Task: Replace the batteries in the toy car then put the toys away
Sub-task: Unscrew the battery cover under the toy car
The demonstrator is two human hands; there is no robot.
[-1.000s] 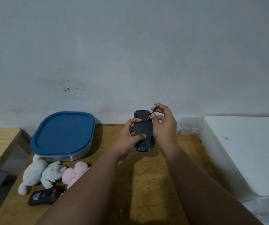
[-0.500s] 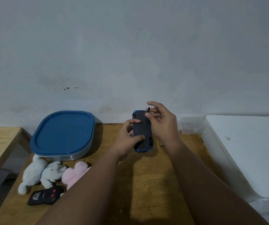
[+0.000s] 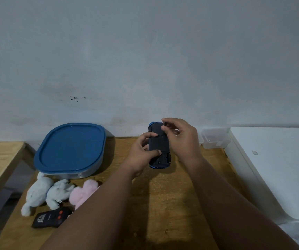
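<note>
Your left hand (image 3: 141, 154) grips the boxy plastic car (image 3: 158, 147), black belly up, above the wooden table (image 3: 172, 195); your right hand (image 3: 181, 139) curls fingertips onto its far end; whether they pinch anything, I cannot tell.

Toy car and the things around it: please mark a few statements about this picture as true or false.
1. The left hand holds the toy car, its black underside facing the camera. True.
2. The blue lid lies beside the container. False: it sits on the container.
3. The remote control lies on the wooden table near the white plush toys. True.
4. The pink plush toy is in the container. False: it lies outside, next to the white plush toys.
</note>
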